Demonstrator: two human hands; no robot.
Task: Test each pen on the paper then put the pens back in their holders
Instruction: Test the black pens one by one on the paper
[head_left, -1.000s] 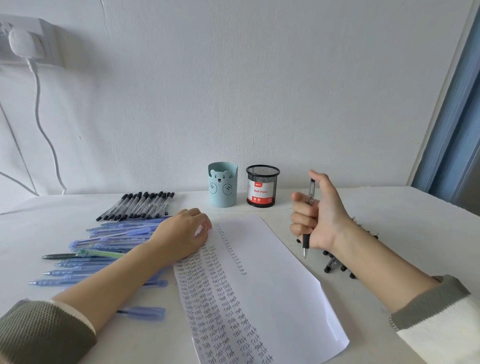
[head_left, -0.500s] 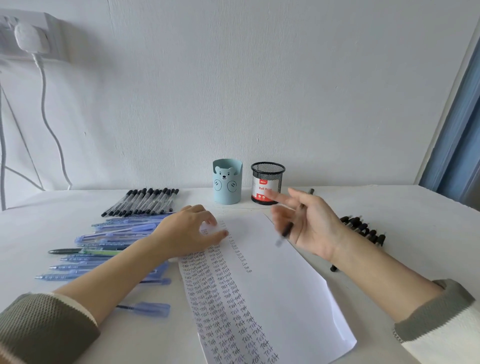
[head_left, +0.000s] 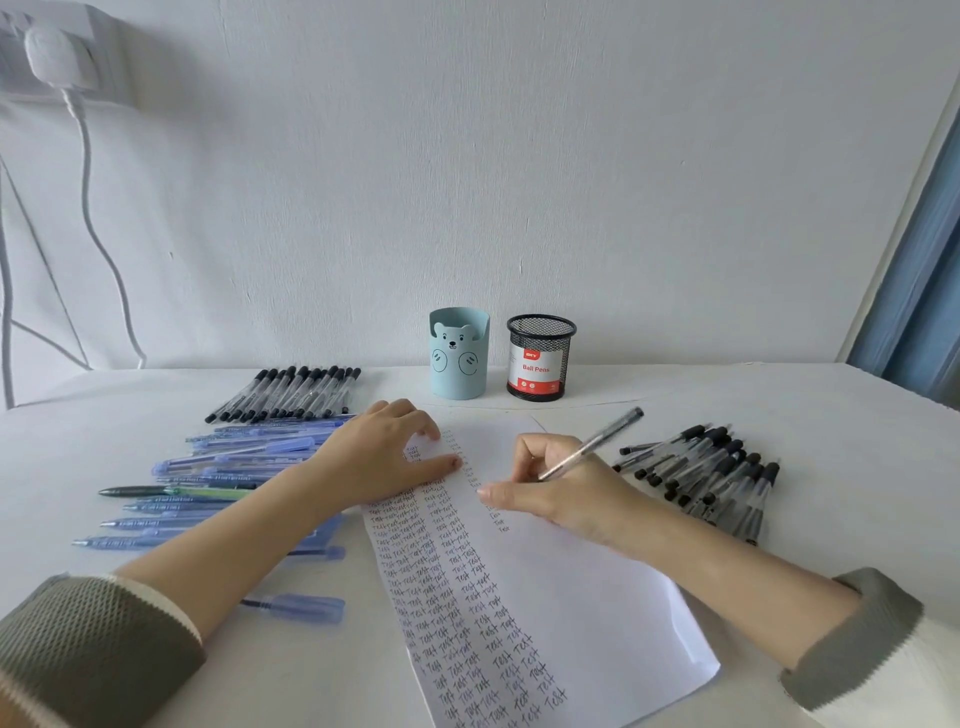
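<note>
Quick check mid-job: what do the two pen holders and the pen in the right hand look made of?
Bear holder: matte light-blue plastic or coated metal, by its look; smooth, opaque, printed face. Black holder: wire mesh, probably metal; see-through grid near the rim. Pen in the right hand: clear plastic barrel, dark end cap.

pen (head_left: 592, 444) tip: hidden behind fingers of right hand (head_left: 563, 493) | paper (head_left: 582, 597): near end cut by bottom edge | blue pens (head_left: 249, 457): some covered by left forearm (head_left: 244, 545) | mesh holder (head_left: 541, 358) label: small print unreadable
</note>
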